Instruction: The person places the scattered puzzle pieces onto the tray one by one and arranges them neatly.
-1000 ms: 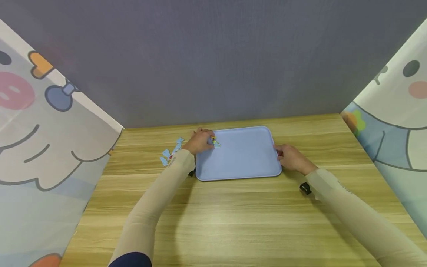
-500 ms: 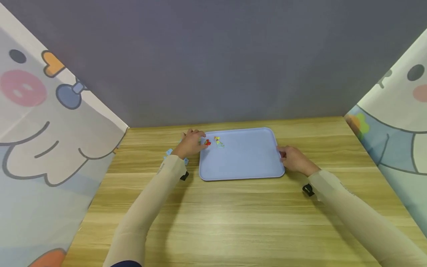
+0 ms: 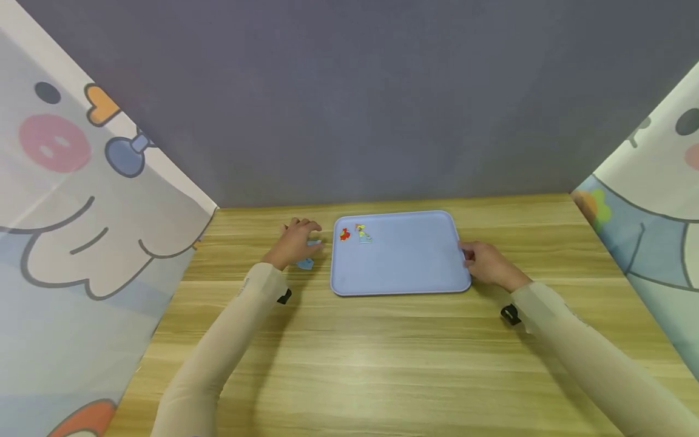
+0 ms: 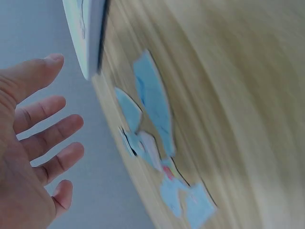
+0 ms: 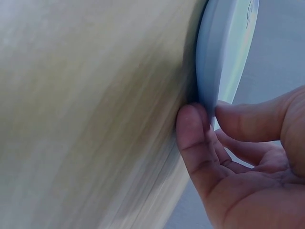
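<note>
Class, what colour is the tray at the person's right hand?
The tray is pale lavender-blue, best seen in the head view.

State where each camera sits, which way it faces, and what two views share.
Head: sits on the person's head, looks forward and down at the tray and table; left hand, right hand and both sleeves show.
Left wrist: sits on that wrist, looks at pale blue pieces; the left hand shows.
Right wrist: sits on that wrist, looks at the tray's edge, which the right hand pinches.
Shared: both wrist views show tray and table.
</note>
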Demonstrator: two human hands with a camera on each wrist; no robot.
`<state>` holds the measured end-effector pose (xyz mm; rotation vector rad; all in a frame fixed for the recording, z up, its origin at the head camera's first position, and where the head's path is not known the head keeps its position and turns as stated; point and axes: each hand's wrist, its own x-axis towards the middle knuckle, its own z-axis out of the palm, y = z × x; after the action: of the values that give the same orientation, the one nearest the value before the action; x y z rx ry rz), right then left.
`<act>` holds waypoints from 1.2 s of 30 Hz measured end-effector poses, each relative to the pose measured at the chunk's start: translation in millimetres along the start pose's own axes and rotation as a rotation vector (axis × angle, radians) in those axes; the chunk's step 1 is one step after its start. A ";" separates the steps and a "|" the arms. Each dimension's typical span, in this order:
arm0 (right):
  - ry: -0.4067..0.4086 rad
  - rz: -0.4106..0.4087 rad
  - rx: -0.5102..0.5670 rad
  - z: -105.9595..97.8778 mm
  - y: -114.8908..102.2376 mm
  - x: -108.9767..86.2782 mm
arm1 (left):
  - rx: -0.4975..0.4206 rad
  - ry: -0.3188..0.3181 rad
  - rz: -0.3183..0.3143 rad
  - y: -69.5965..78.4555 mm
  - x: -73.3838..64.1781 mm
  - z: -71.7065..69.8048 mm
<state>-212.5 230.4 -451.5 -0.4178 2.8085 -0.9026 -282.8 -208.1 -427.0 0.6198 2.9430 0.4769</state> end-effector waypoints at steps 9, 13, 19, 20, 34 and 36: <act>0.001 0.002 0.012 -3.0 1.9 -2.5 | 0.005 -0.008 -0.016 -17.4 -17.6 -1.7; -0.002 0.003 0.011 -3.2 3.9 -3.2 | 0.008 -0.019 -0.035 -20.5 -24.6 -2.2; 0.012 -0.019 0.006 -2.5 4.8 -3.7 | 0.005 -0.037 -0.065 -28.1 -37.2 -0.3; 0.015 -0.023 0.006 -2.4 4.5 -3.9 | 0.005 -0.034 -0.071 -29.5 -39.1 -0.1; -0.002 -0.011 0.004 -1.2 4.5 -3.2 | 0.001 -0.043 -0.116 -41.3 -49.0 2.1; -0.004 -0.007 0.006 -1.0 4.0 -3.3 | -0.006 -0.044 -0.130 -43.3 -50.1 1.7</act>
<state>-210.5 235.1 -452.9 -0.4288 2.8016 -0.9103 -253.2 -265.6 -441.1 0.4294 2.9150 0.4522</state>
